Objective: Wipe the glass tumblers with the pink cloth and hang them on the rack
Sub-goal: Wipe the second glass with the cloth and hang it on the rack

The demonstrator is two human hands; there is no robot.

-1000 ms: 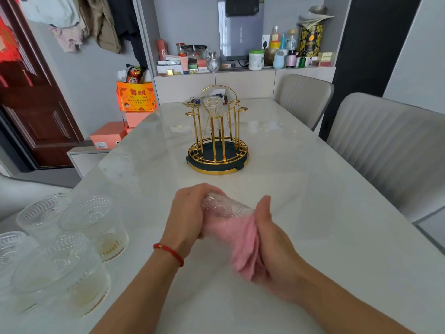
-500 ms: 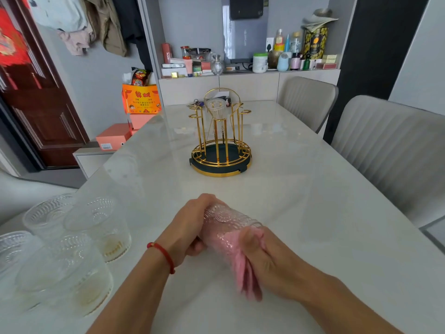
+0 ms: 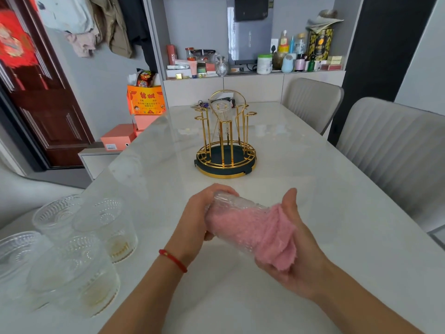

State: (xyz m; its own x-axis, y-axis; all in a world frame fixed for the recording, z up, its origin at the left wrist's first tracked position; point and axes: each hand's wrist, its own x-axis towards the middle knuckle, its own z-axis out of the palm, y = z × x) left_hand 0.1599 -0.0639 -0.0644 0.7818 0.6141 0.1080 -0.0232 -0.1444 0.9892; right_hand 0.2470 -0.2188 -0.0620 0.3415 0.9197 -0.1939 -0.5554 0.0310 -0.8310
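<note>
- Nearest, left of the held glass, a cluster of unwiped glass tumblers [image 3: 72,251] stands on the bench [image 3: 313,194]; at least four show, some overlapping, so I cannot give an exact count. These look like the bulk of the work left.
- In the middle, above the bench, the left hand [image 3: 199,220] grips the base end of one tumbler [image 3: 231,213], which lies tilted on its side.
- The pink cloth [image 3: 265,235] is stuffed into that tumbler's mouth and spills out over the right hand [image 3: 296,242], which holds the cloth with thumb raised; its fingers are hidden behind the cloth.
- I judge this glass to be mid-wipe, not yet ready for hanging.
- Beyond the held tumbler, well apart, the gold rack [image 3: 225,141] stands on the bench with one hung glass [image 3: 221,112] upside down on a prong; several prongs look free.
</note>
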